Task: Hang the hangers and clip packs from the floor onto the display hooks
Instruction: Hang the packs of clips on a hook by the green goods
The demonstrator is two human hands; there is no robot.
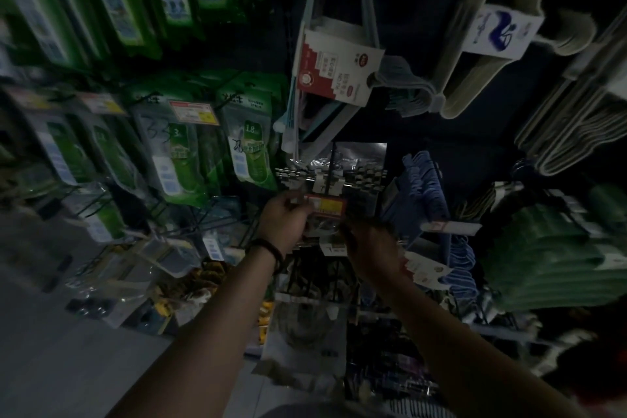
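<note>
Both arms reach up to the dim display wall. The left hand (285,220), with a black braided wristband (268,249) at its wrist, has its fingers curled around the left edge of a clear plastic pack of small metal clips (322,229), holding it just under a red and yellow price tag (326,205). The right hand (373,244) is at the pack's right edge, but in the shadow it is unclear whether its fingers grip the pack or only touch it. Right above the tag, a silver-backed pack of metal clips (334,173) hangs on a thin dark wire hook (334,156). Green card packs (252,149) hang to the left, blue plastic hangers (427,187) to the right, and the grey floor (51,366) shows at lower left.
</note>
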